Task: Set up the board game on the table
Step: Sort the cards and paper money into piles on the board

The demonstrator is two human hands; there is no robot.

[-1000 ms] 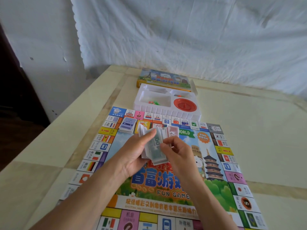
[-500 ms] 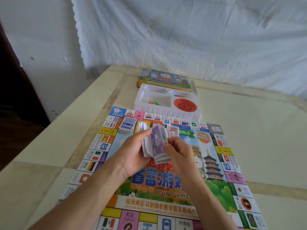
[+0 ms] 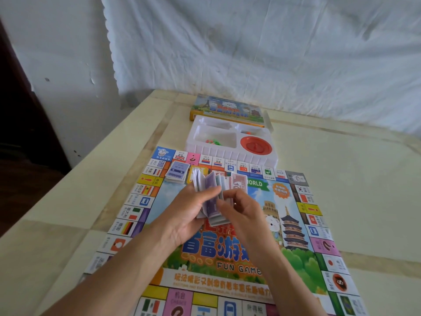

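The colourful game board (image 3: 303, 226) lies flat on the table. Above its middle both hands hold a thick stack of play-money notes (image 3: 213, 197), fanned apart with a purple note facing me. My left hand (image 3: 182, 215) grips the stack from the left, thumb across the purple note. My right hand (image 3: 241, 208) pinches the notes on the right side. A pile of blue cards (image 3: 177, 172) and a yellow pile (image 3: 197, 173) rest on the board's far left part.
A white plastic tray (image 3: 230, 153) with a red spinner (image 3: 256, 144) and small green pieces (image 3: 211, 141) sits beyond the board. The game box lid (image 3: 227, 108) lies behind it. The table edge (image 3: 109, 144) drops off at left; a white sheet hangs behind.
The notes have been leafed through: a green note faced me, now a purple one. My left thumb shifted across the stack. The hands stayed above the board's middle.
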